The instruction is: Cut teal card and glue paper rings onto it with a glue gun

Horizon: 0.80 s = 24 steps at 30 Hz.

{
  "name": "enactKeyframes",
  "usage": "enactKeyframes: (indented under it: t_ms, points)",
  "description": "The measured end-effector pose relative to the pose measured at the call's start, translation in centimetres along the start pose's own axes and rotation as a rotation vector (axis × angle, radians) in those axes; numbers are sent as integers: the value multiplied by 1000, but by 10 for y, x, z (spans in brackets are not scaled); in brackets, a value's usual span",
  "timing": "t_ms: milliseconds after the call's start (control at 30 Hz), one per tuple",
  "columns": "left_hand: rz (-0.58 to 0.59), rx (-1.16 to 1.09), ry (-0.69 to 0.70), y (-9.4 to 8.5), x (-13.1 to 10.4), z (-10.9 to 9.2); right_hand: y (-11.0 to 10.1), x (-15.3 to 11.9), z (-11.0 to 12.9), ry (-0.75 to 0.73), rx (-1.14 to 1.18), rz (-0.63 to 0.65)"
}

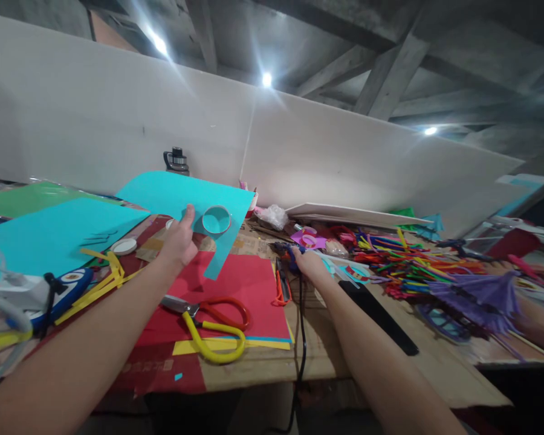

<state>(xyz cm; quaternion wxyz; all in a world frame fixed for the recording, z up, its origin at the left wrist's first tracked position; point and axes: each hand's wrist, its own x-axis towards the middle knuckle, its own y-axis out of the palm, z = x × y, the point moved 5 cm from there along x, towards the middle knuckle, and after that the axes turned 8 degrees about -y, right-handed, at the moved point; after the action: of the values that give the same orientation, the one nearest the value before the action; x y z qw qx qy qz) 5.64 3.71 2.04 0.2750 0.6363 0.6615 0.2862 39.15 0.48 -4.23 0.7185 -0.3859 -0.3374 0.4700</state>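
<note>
The cardboard-covered table (321, 357) ends at a front edge just beyond the forearms, with a brown strip along it below the paper; a white partition (199, 115) closes off the back. The left hand (181, 238) is raised over the left half, thumb in front, pinching a turquoise paper sheet (176, 190) that tilts above the table; a short ring (227, 226) sits against it, though whether fixed there cannot be told. The right hand (306, 264) reaches forward to a dark corded tool (291, 258); how firmly the fingers grip it is unclear. Its black cord (303, 338) drops across the front edge between the arms. Large scissors (191, 312) lie on red paper (249, 278) between the forearms. Rightward, a black strip (378, 317) and heaped pipe cleaners (403, 266) crowd the right forearm, with a purple umbrella-like piece (478, 296) farther out.
</note>
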Motion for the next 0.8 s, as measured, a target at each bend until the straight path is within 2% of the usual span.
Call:
enactKeyframes:
  t_ms: [100, 200, 300, 367, 433, 500, 600, 667, 733, 800]
  points:
    - [1, -41, -22, 0, 3, -2, -12, -9, 5, -23, -98, -21]
    - [2, -53, -47, -3, 7, -4, -28, -22, 23, -97, -155, -90]
    - [21, -76, -37, -5, 10, -9, -39, -46, 61, -272, -123, -121]
    - [43, -81, -27, -6, 11, -11, -41, -72, 92, -423, -58, -88]
    - [53, -83, -17, -6, 12, -14, -36, -107, 125, -678, 85, 29]
    - [57, -76, -12, -7, 12, -15, -25, -144, 149, -850, 110, 201]
    - [65, -50, -18, -7, 13, -15, -5, -185, 170, -1020, -72, 311]
    - [77, -48, -27, -6, 12, -16, 12, -198, 177, -1093, -214, 405]
    - [98, -72, -39, -5, 12, -17, 25, -201, 180, -1162, -363, 442]
    - [114, -106, -40, -5, 13, -21, 31, -196, 178, -1114, -368, 472]
